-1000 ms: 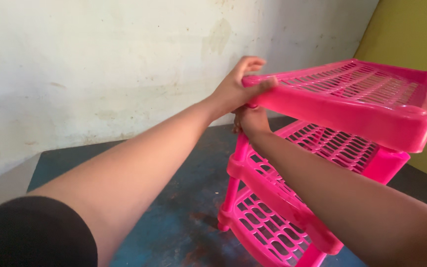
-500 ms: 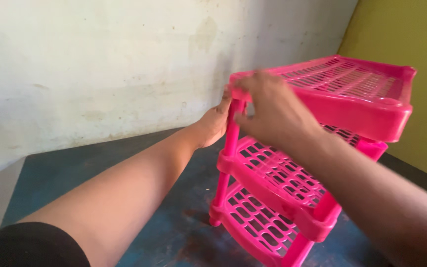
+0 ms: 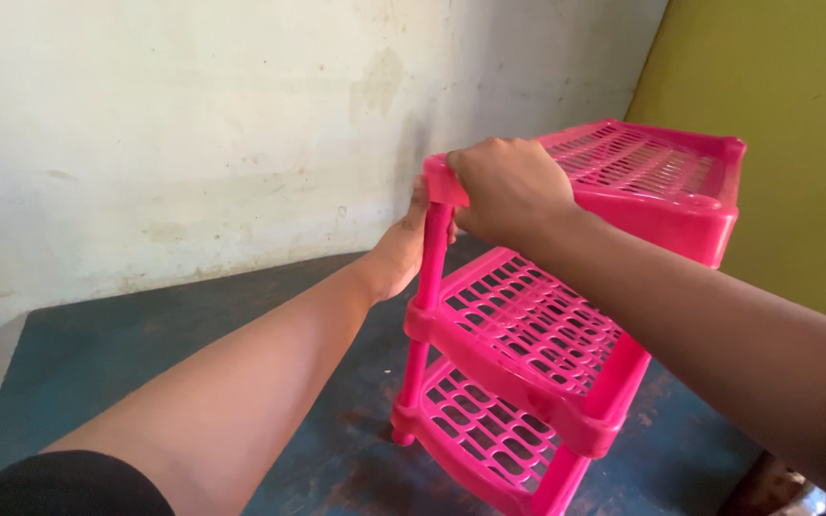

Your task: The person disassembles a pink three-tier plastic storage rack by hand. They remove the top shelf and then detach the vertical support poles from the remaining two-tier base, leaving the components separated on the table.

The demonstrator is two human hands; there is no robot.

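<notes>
Head view: left hand (image 3: 403,250) wraps the smooth round corner post (image 3: 429,277) of the pink plastic three-tier rack (image 3: 528,325). Right hand (image 3: 507,186) is clamped over the top slatted tray's near-left corner. Rack stands on the worn dark-blue floor (image 3: 145,354), near the stained plaster wall (image 3: 174,124).

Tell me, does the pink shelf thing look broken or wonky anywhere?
No break shows on the pink rack. All three slatted shelves look whole and sit about level. The right hand presses on the top shelf's corner, and the left hand is at the corner post below. The wall behind is stained.
</notes>
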